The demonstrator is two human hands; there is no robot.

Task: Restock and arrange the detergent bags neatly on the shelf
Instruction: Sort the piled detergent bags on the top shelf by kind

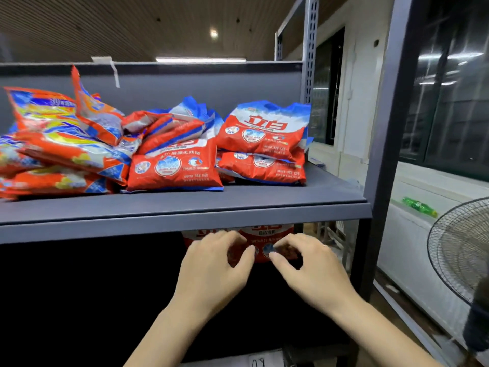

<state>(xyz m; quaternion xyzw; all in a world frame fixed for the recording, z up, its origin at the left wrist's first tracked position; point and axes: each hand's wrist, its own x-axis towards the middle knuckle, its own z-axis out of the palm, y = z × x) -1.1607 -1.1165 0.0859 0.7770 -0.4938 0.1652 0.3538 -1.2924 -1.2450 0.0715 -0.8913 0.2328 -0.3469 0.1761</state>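
While both hands reach under the shelf (185,221), a red detergent bag (260,241) sits just behind them on the dim lower level, its top hidden by the shelf edge. The left hand (214,263) and right hand (309,263) curl their fingers and thumbs around the bag's front, one on each side of its middle. The grip looks like a pinch on the film, though how firmly it is clamped cannot be told, since the fingertips are partly lost against the bag.

The bag is soft plastic film, probably filled with powder. It will likely sag and shift when lifted, feel fairly heavy for its size, and slide a little under the fingers because the film is glossy. Holding it by both sides, or supporting it from beneath, seems safer than pulling on a corner.

On the shelf above, two red bags (264,144) lie stacked flat at the right end. Beside them, touching, another red bag (174,168) lies flat with crumpled ones heaped on it. To the left, a loose pile of orange bags (60,147) leans in all directions. The front strip of the shelf is bare.

At the far right stand a fan (460,250) and a white chest freezer (412,242) with a green bottle (419,207) lying on it.
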